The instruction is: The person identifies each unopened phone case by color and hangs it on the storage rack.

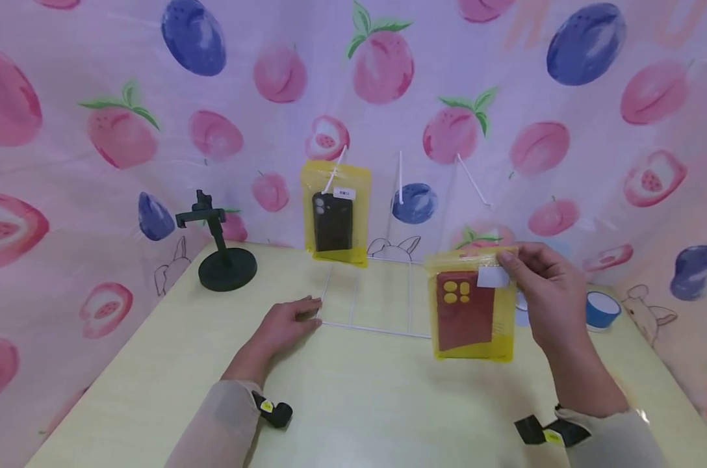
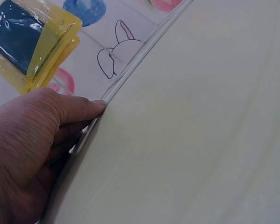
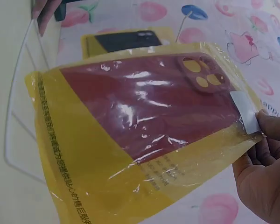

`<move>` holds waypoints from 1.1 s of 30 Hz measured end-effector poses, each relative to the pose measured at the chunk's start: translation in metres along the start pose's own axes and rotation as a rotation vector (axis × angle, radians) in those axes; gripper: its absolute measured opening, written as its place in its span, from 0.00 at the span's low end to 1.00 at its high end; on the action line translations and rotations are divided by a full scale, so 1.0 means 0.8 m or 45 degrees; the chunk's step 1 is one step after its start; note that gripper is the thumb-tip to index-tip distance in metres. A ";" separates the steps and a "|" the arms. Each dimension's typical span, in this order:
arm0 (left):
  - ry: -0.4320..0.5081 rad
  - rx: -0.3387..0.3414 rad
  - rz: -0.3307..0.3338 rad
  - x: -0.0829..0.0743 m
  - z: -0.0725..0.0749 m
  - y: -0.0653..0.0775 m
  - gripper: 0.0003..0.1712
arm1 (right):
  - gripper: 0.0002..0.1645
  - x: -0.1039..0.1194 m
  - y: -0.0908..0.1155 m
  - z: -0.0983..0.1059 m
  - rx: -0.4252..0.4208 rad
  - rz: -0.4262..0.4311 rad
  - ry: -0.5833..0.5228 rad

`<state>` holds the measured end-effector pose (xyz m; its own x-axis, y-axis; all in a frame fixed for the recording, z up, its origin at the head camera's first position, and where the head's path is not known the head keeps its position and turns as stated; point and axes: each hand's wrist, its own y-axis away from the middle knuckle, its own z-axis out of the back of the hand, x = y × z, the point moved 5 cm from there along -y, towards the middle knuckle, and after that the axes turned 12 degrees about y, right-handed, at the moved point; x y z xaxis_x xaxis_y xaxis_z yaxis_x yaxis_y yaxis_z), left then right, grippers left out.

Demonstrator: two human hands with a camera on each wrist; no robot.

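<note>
My right hand (image 1: 549, 292) pinches the upper right corner of a yellow see-through bag (image 1: 502, 344) with a dark red phone case (image 1: 464, 318) inside. A white label (image 3: 245, 112) is stuck near that corner, and the bag is held above the table. With thumb and fingers, my left hand (image 2: 32, 140) pinches the wire at the front left corner of a white wire rack (image 1: 383, 330). From the rack's left hook (image 1: 334, 170) hangs another yellow bag (image 1: 359, 253), holding a black phone case (image 1: 334, 224). Two more hooks beside it carry nothing.
A black phone stand (image 1: 227, 266) is at the back left of the pale table (image 1: 353, 403). At the right behind my right hand sits a blue roll of tape (image 1: 600, 315). A fruit-printed cloth (image 1: 330, 39) closes off the back and sides.
</note>
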<state>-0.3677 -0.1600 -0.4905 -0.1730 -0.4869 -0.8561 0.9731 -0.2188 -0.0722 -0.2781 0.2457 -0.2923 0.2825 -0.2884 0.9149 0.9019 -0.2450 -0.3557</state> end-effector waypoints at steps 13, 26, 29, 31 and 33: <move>0.001 -0.001 0.000 0.004 0.007 0.002 0.27 | 0.14 0.063 -0.013 -0.088 0.069 0.244 -0.167; 0.034 0.005 -0.029 0.005 0.001 0.000 0.27 | 0.15 0.051 -0.046 -0.130 -0.007 0.200 -0.165; 0.032 0.005 -0.034 0.004 0.000 0.000 0.27 | 0.16 0.049 -0.050 -0.131 -0.018 0.190 -0.113; 0.024 0.004 -0.042 0.003 0.001 0.000 0.27 | 0.17 0.047 -0.052 -0.132 -0.024 0.181 -0.088; 0.011 0.000 -0.048 0.003 0.002 -0.001 0.27 | 0.17 0.045 -0.056 -0.133 -0.028 0.175 -0.076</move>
<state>-0.3691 -0.1626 -0.4914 -0.2082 -0.4713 -0.8570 0.9659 -0.2371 -0.1043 -0.3430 0.1475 -0.2643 0.4224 -0.2650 0.8668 0.8462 -0.2273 -0.4819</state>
